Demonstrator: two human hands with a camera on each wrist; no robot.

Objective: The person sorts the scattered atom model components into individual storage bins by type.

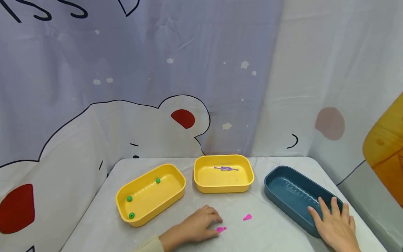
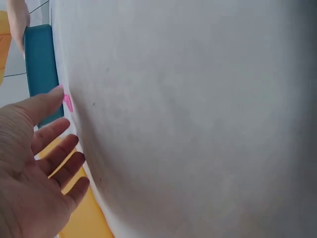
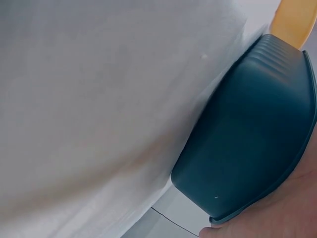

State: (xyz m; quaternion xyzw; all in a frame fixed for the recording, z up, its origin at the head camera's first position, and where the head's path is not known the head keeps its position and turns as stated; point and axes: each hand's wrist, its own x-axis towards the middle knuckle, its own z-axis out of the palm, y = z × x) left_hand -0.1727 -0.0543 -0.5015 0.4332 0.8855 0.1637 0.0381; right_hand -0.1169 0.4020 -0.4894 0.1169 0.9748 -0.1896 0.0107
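The right hand is cut off by the frame's lower edge; its straight fingers rest on the blue tray's near rim; the left hand lies loose on the counter, fingertips touching one pink piece, the other pink piece just beyond; only the head view shows the yellow trays, green beads and purple sticks.

two small pink pieces lie flat on the table near its front edge, a little right of centre. the nearer pink piece is elongated and lies at the fingertips of the left hand; contact cannot be confirmed. the second pink piece lies apart, further back and right. the blue tray, oblong and dark, sits at the table's right edge, angled, with the right hand resting flat on its near end.
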